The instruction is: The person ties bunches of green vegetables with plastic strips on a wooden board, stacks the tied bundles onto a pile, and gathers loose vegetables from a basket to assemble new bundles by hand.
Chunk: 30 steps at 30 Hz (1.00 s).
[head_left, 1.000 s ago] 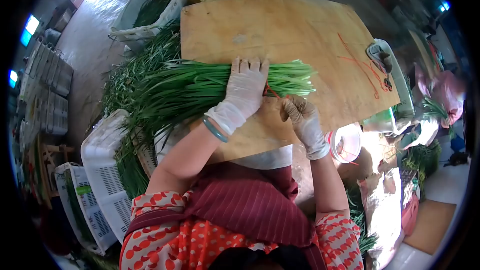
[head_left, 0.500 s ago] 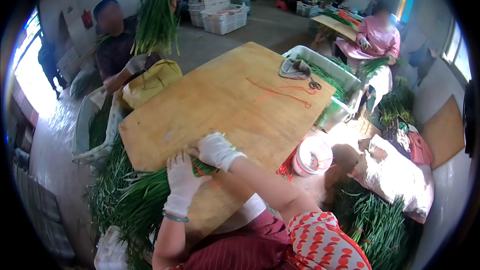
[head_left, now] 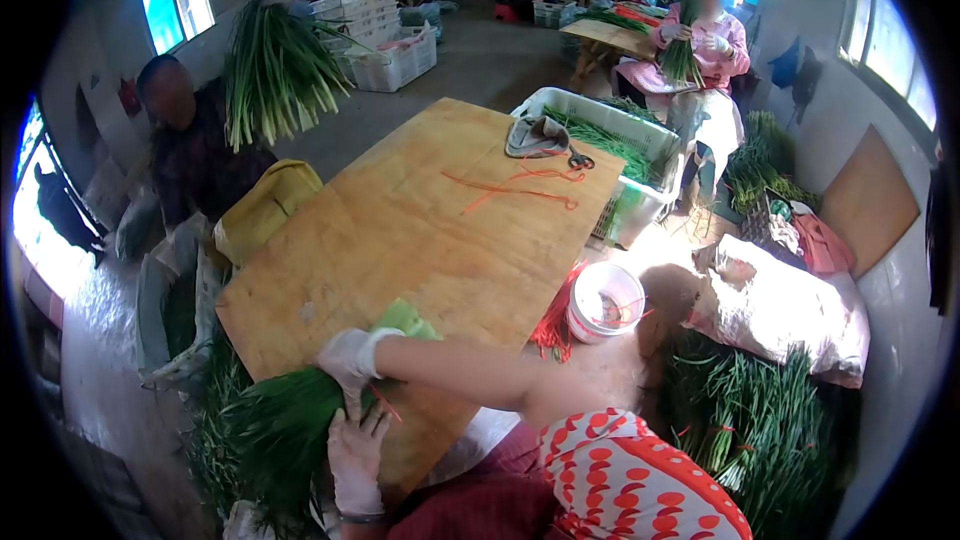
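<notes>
A bundle of long green leaves [head_left: 285,420] lies at the near left edge of the wooden board [head_left: 420,230], its pale stalk ends pointing up and right. Gloved, my right hand [head_left: 350,360] lies over the bundle and grips it, with the thumb on the near side. Below it my left hand [head_left: 357,450], also gloved, rests against the near side of the bundle with its fingers spread. A red tie [head_left: 384,403] shows at the bundle, beside my hands.
Red strings [head_left: 510,190], scissors [head_left: 580,160] and a grey cloth item [head_left: 535,137] lie at the board's far end. A white bucket [head_left: 606,302] stands right. A person [head_left: 195,140] at left raises leaves [head_left: 280,70]; another person [head_left: 715,50] sits at far right.
The view has swung right. My right hand has moved from the tie onto the bundle, my left hand to its near side. The bundle has turned, and the person at left has moved the raised leaves.
</notes>
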Each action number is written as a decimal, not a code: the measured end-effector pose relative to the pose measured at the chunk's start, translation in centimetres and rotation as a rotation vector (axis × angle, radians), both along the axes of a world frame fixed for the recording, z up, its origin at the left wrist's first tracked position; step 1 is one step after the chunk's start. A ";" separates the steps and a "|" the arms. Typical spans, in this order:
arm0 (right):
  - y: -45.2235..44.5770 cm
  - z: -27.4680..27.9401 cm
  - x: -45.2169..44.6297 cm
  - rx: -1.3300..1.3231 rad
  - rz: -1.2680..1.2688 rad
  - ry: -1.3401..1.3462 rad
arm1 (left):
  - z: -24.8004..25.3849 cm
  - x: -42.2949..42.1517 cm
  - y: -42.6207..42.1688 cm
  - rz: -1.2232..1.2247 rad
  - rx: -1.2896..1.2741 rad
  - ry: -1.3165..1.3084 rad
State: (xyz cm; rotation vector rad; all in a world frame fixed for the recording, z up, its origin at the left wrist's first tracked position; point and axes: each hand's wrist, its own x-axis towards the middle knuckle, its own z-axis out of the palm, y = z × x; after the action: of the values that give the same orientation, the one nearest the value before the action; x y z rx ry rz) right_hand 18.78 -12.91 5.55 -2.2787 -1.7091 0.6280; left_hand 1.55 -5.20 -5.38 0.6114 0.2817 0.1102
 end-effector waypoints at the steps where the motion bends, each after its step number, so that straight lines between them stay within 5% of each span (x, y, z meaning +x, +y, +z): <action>1: -0.8 -0.1 -0.6 0.141 0.012 -0.003 | 0.0 0.1 0.5 -0.015 0.010 -0.055; 5: -3.0 1.7 -2.8 0.466 -0.102 0.020 | 3.0 0.9 0.8 0.220 0.181 -0.032; 7: -3.9 4.3 -3.9 0.586 -0.162 0.081 | 7.6 2.3 -0.4 0.492 0.631 -0.315; 12: -4.1 8.5 -3.6 1.129 -0.115 0.372 | 15.6 4.0 0.3 0.581 0.880 -0.448; 16: -4.5 9.1 -2.1 1.269 -0.085 0.364 | 17.5 4.8 1.8 0.523 0.845 -0.562; 17: -4.5 8.4 -1.7 1.263 -0.076 0.380 | 17.4 5.1 1.7 0.535 0.849 -0.548; 19: -3.9 6.6 -1.6 1.142 -0.221 0.854 | 17.4 5.5 2.2 0.333 0.804 -0.472; 21: -4.1 6.9 -1.5 0.872 -0.162 0.832 | 17.6 6.1 1.6 0.310 0.967 -0.297; 22: -3.9 5.7 -1.3 0.794 -0.190 0.857 | 18.1 5.7 0.3 0.275 0.817 -0.234; 23: -4.1 5.5 -1.8 0.754 -0.220 0.835 | 18.1 5.7 0.6 0.264 1.264 -0.344; 25: -5.7 8.1 -4.1 0.814 -0.383 0.652 | 17.9 5.6 1.2 0.614 2.186 -0.535; 26: -6.2 10.1 -5.2 0.845 -0.474 0.597 | 18.9 6.1 0.1 0.483 1.821 -0.436; 27: -4.1 5.2 -2.6 1.039 -0.472 0.487 | 19.9 6.6 -1.1 0.423 1.317 -0.388; 28: -3.4 7.2 -3.5 1.226 -0.312 0.815 | 20.8 7.2 -2.2 0.461 0.880 -0.338; 30: -2.4 6.4 -3.7 1.231 -0.336 0.972 | 19.7 8.1 -1.7 0.473 0.719 -0.400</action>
State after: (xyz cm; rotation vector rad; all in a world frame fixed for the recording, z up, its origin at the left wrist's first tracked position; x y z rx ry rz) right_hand 15.03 -15.27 11.94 -1.0161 -0.7681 0.3206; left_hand 9.67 -6.94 14.36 1.2044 -0.0201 0.8050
